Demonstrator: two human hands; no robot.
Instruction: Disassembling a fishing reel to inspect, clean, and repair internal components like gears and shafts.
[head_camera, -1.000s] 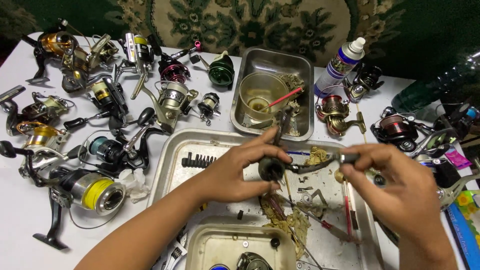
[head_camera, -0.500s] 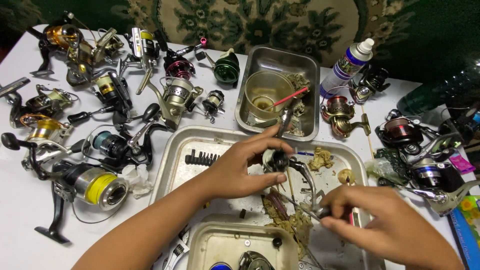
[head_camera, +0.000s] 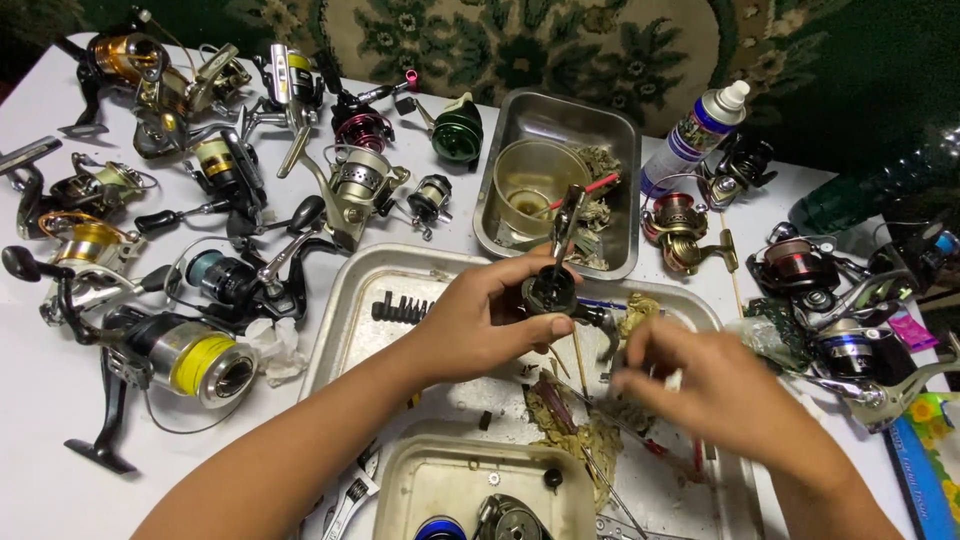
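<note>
A white table (head_camera: 40, 420) stands before a green patterned rug and is crowded with fishing reels, among them one with a yellow-line spool (head_camera: 205, 362) at the near left. At the middle lies a large, grimy metal tray (head_camera: 350, 330); a smaller steel pan (head_camera: 610, 130) beyond it holds a round plastic cup (head_camera: 530, 185), and a spray can (head_camera: 693, 130) stands just to its right. The left hand (head_camera: 480, 325) hovers over the large tray with its fingers curled closed around a dark reel body (head_camera: 552, 290), whose stem points up. The right hand (head_camera: 715, 385), blurred, is low over the tray just beside the reel body, fingertips pinched together; what they grip cannot be made out.
</note>
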